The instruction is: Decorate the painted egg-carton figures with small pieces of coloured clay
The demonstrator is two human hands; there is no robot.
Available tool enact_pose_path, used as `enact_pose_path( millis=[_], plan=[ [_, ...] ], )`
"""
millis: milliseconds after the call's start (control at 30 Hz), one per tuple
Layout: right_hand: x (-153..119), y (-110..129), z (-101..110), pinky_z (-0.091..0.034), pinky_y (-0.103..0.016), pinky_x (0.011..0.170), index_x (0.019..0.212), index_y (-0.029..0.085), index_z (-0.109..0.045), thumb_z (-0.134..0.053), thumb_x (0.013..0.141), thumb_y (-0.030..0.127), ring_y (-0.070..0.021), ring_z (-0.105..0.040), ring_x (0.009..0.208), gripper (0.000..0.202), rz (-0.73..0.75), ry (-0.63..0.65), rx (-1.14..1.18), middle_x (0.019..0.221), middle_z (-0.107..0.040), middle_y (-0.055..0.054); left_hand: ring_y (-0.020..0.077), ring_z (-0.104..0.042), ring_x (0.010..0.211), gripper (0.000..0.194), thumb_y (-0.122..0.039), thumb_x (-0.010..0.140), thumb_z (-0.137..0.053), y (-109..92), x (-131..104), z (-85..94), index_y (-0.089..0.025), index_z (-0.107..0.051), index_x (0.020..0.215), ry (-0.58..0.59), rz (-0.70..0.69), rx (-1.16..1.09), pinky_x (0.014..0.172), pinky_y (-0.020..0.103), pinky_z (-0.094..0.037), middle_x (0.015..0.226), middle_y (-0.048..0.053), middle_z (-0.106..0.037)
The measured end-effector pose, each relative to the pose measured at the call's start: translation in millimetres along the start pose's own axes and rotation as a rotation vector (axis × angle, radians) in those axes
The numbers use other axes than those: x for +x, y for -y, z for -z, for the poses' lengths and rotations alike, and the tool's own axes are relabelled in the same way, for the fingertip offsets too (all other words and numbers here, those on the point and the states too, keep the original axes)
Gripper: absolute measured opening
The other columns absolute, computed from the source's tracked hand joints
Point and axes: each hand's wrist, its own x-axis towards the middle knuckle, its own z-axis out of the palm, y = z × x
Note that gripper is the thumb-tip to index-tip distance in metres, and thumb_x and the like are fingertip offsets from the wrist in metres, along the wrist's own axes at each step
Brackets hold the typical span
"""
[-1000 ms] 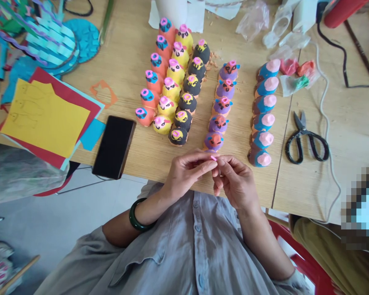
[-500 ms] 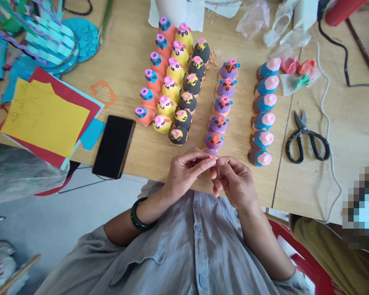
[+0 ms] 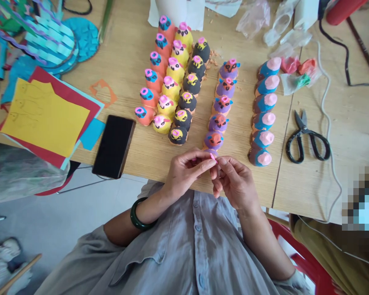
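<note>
Between my two hands, at the table's front edge, is a small bit of pink clay [image 3: 213, 157]. My left hand [image 3: 187, 170] pinches it between thumb and forefinger. My right hand [image 3: 235, 178] has its thumb and forefinger closed on the bit's right end, the other fingers curled. Just beyond my fingertips runs a row of purple clay figures [image 3: 218, 123] with orange faces; the nearest is partly hidden. To the left stand rows of black [image 3: 192, 83], yellow [image 3: 166, 105] and orange figures [image 3: 153, 80]. Blue and brown ones with pink tops [image 3: 263, 121] stand at the right.
Black-handled scissors [image 3: 304, 135] and a pale cable [image 3: 326, 110] lie at right. A phone [image 3: 113, 146] and coloured paper [image 3: 49, 114] are at left. Plastic bags [image 3: 253, 20] and clay lumps [image 3: 307, 66] lie at the back right. People's clothed legs show at both sides.
The pink bit shows more above my left fingertips now. My hands have barely moved. At the lower left, the shoe on the floor has shifted.
</note>
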Motion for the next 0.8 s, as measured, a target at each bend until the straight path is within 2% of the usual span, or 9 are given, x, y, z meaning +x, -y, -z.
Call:
enact_pose_path(
  millis=[133,300,500,667,800],
  plan=[
    [0.7,-1.6,-0.2,-0.054,-0.020,0.033,0.081,0.019,-0.070,-0.082,0.080,0.043,-0.0069,-0.054,0.039,0.027,0.005,0.001,-0.001,0.064,-0.065,0.004,0.0051,-0.048,0.050,0.020,-0.038,0.079,-0.083,-0.3,0.3,-0.8,-0.019,-0.078,0.084,-0.014,0.014,-0.013,0.041,0.018,-0.036,0.071,0.000,-0.064],
    [1.2,-1.7,0.7,-0.053,-0.019,0.033,0.077,0.018,-0.071,-0.079,0.084,0.040,-0.0066,-0.054,0.040,0.025,0.027,0.008,0.017,0.064,-0.066,0.004,0.0035,-0.046,0.046,0.022,-0.041,0.080,-0.083,1.1,1.7,-2.9,-0.020,-0.079,0.086,0.011,0.038,-0.103,0.038,0.017,-0.032,0.072,-0.001,-0.065],
    [0.7,-2.6,1.4,-0.054,-0.020,0.033,0.086,0.019,-0.069,-0.079,0.083,0.045,-0.0076,-0.055,0.040,0.028,-0.013,0.003,-0.009,0.065,-0.066,0.004,0.0032,-0.046,0.048,0.019,-0.038,0.079,-0.084,0.4,1.4,-3.6,-0.020,-0.078,0.081,-0.079,0.044,-0.050,0.039,0.016,-0.033,0.070,-0.001,-0.065],
    [0.6,-3.5,0.7,-0.054,-0.020,0.033,0.085,0.019,-0.069,-0.081,0.081,0.043,-0.0067,-0.053,0.038,0.027,-0.002,-0.007,-0.008,0.065,-0.066,0.005,0.0054,-0.045,0.046,0.023,-0.038,0.076,-0.086,0.4,2.0,-3.7,-0.019,-0.075,0.078,-0.079,0.089,-0.069,0.040,0.018,-0.032,0.059,-0.004,-0.058],
    [-0.6,-2.9,0.9,-0.054,-0.020,0.033,0.089,0.019,-0.070,-0.078,0.085,0.043,-0.0072,-0.055,0.039,0.026,0.007,-0.016,0.008,0.065,-0.066,0.005,0.0052,-0.046,0.048,0.023,-0.039,0.076,-0.086,1.7,1.2,-3.1,-0.019,-0.075,0.080,-0.077,0.109,-0.087,0.040,0.017,-0.033,0.060,-0.003,-0.060]
  ],
)
